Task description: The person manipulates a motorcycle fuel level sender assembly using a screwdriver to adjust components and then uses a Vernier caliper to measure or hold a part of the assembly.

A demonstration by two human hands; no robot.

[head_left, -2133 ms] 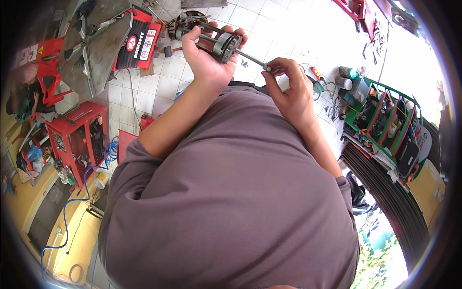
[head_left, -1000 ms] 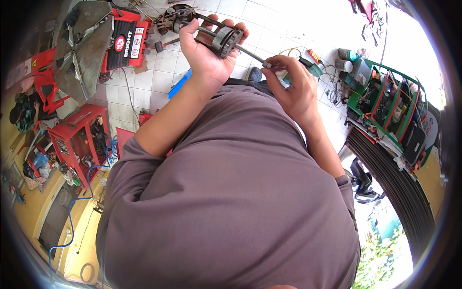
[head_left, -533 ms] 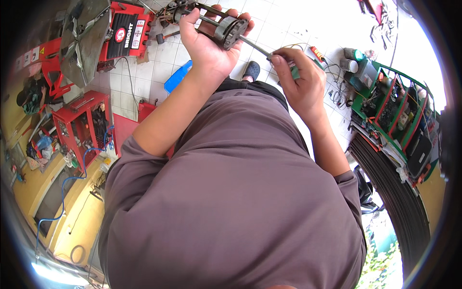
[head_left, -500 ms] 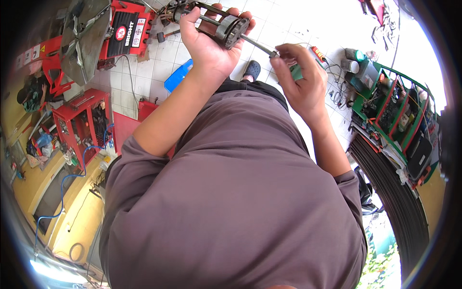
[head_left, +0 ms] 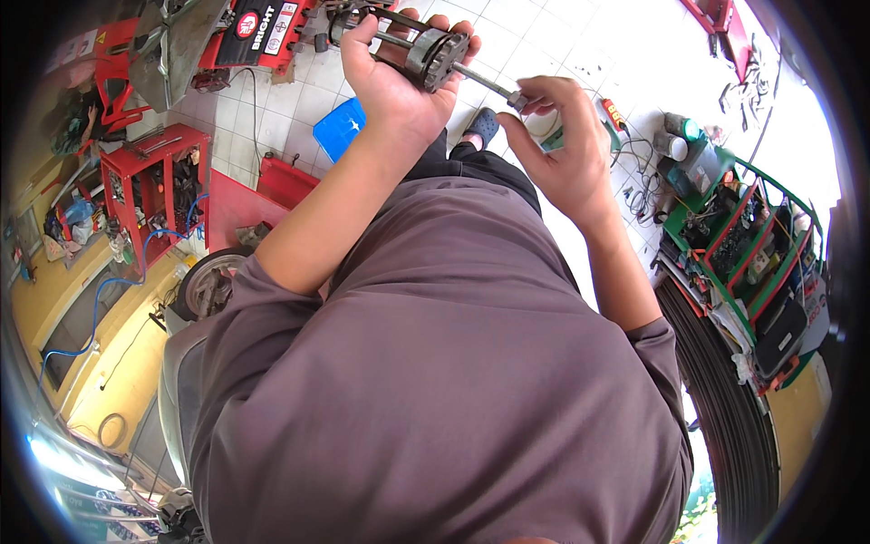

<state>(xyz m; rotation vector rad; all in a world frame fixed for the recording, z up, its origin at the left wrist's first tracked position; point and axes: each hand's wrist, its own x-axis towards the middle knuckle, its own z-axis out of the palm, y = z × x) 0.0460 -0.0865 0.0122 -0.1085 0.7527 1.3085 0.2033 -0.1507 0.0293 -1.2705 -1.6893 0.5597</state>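
My left hand [head_left: 403, 91] is closed around a metal assembly with a round, notched disc [head_left: 437, 60] and long side bars. Its thumb points up beside the bars, and the fingertips show behind the disc. From the disc a threaded rod [head_left: 482, 80] sticks out toward the right, with a hex nut [head_left: 517, 99] near its end. My right hand [head_left: 571, 150] is at that nut: the index finger is bent beside it, the thumb held apart below. Whether a fingertip touches the nut I cannot tell.
A blue tray [head_left: 339, 129] lies on the white tiled floor below my left wrist. At left stand a red tool cart [head_left: 156, 186] and a red machine [head_left: 258, 34]. On the right is a green rack [head_left: 739, 245] full of tools, with cables [head_left: 639, 186] and cans nearby.
My right thumb has come away from the nut and dropped a little lower. The left hand keeps its hold on the assembly. The surroundings have shifted slightly with my head.
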